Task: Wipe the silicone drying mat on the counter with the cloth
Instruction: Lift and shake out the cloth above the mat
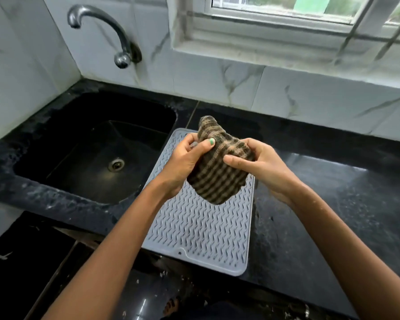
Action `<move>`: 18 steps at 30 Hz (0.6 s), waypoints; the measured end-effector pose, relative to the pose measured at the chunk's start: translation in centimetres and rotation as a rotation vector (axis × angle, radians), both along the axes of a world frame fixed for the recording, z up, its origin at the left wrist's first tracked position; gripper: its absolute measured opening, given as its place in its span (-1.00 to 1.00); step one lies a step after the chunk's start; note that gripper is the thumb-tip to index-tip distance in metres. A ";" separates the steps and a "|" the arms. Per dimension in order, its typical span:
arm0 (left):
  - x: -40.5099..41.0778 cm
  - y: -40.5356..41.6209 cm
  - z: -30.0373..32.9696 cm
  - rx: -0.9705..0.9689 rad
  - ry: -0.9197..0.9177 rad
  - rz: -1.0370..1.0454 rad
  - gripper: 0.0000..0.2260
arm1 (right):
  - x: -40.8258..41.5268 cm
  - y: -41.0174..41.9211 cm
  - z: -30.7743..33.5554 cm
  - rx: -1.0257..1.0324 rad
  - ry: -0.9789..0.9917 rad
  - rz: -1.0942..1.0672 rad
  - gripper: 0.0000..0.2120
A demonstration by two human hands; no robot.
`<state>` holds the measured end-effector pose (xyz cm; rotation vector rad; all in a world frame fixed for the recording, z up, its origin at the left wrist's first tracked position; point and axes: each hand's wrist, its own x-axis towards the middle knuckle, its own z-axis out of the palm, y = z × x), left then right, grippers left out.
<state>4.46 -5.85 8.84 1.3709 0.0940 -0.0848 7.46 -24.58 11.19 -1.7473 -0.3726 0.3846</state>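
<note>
A grey silicone drying mat (201, 232) with wavy ridges lies flat on the black counter, right of the sink. Above its far half I hold a bunched brown-and-tan striped cloth (217, 174) in the air with both hands. My left hand (183, 160) grips the cloth's left side, thumb pressed on top. My right hand (261, 165) grips its right side, fingers curled over the fabric. The cloth hangs clear of the mat and hides part of the mat's far end.
A black sink (95, 148) with a metal drain sits left of the mat, with a curved tap (106, 31) on the tiled wall above it. Black counter (333, 192) stretches to the right. A window sill (286, 49) runs along the back wall. The counter's front edge lies near the mat's near end.
</note>
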 end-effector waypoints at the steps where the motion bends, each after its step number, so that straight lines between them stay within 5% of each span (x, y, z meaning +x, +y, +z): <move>1: 0.2 0.3 0.5 0.018 -0.034 0.035 -0.72 | 0.2 -0.1 0.4 -0.016 -0.028 -0.041 -0.54; 6: 0.5 1.2 2.6 0.047 -0.125 0.128 -0.45 | 1.2 -0.7 2.9 -0.092 -0.154 -0.094 -0.47; 11: 0.7 1.4 4.6 0.100 -0.176 0.150 -0.50 | 1.9 -1.0 4.4 -0.152 -0.166 -0.037 -0.49; 18: 0.6 2.1 5.9 0.166 -0.192 0.160 -0.69 | 2.6 -1.5 5.3 -0.053 -0.129 -0.014 -0.80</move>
